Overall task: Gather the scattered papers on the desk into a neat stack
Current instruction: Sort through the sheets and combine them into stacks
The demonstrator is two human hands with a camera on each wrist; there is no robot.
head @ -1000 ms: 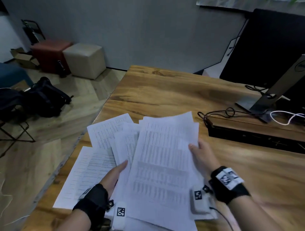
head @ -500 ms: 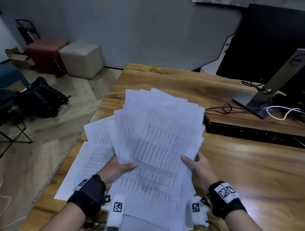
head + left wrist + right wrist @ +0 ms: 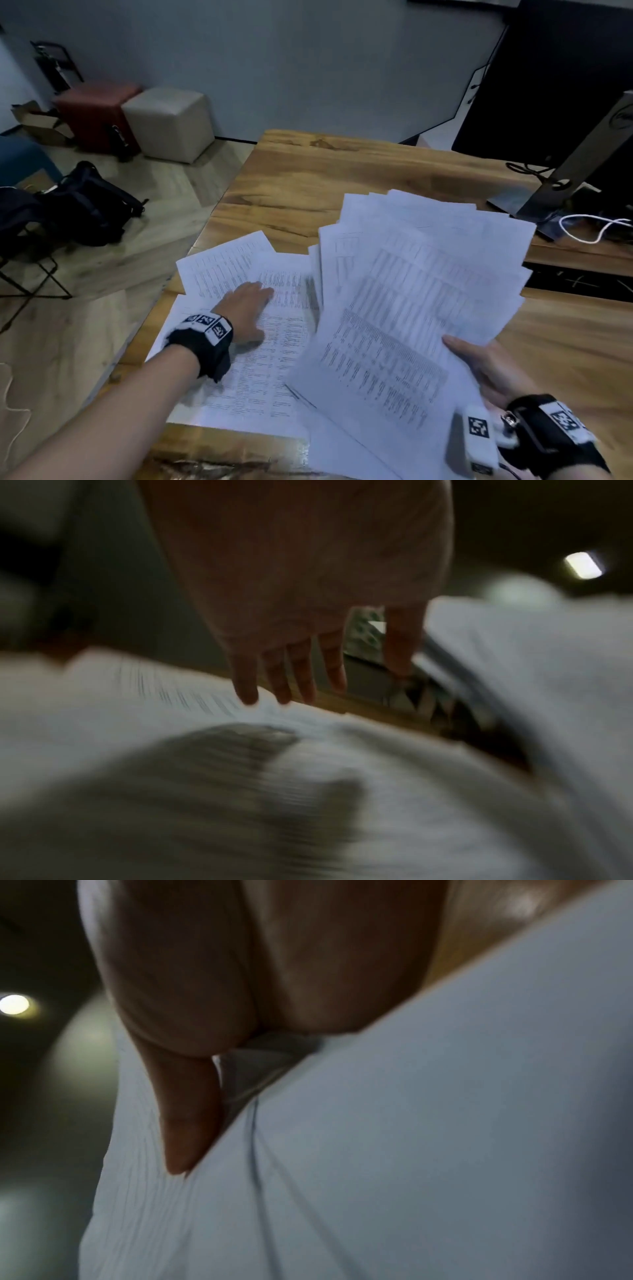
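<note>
A fanned bundle of printed sheets [image 3: 421, 298] is lifted off the desk, and my right hand [image 3: 479, 363] pinches its lower right edge, thumb on top. In the right wrist view the thumb [image 3: 185, 1110] presses into the white paper [image 3: 411, 1150]. Loose papers [image 3: 260, 370] lie flat near the desk's left front corner. My left hand [image 3: 250, 301] reaches over them, palm down with fingers straight. The left wrist view is blurred; the fingertips [image 3: 246, 693] hang just above a sheet [image 3: 137, 696] on the desk.
The wooden desk [image 3: 342, 178] ends at a left edge beside the floor. A monitor stand [image 3: 565, 178], a white cable [image 3: 596, 226] and a dark tray [image 3: 575, 281] stand at the right. A black bag [image 3: 85, 205] and two cube stools [image 3: 168, 123] are on the floor.
My left hand has let go of the bundle and moved left over the loose sheets on the desk. The right hand alone now holds the bundle, shifted to the right.
</note>
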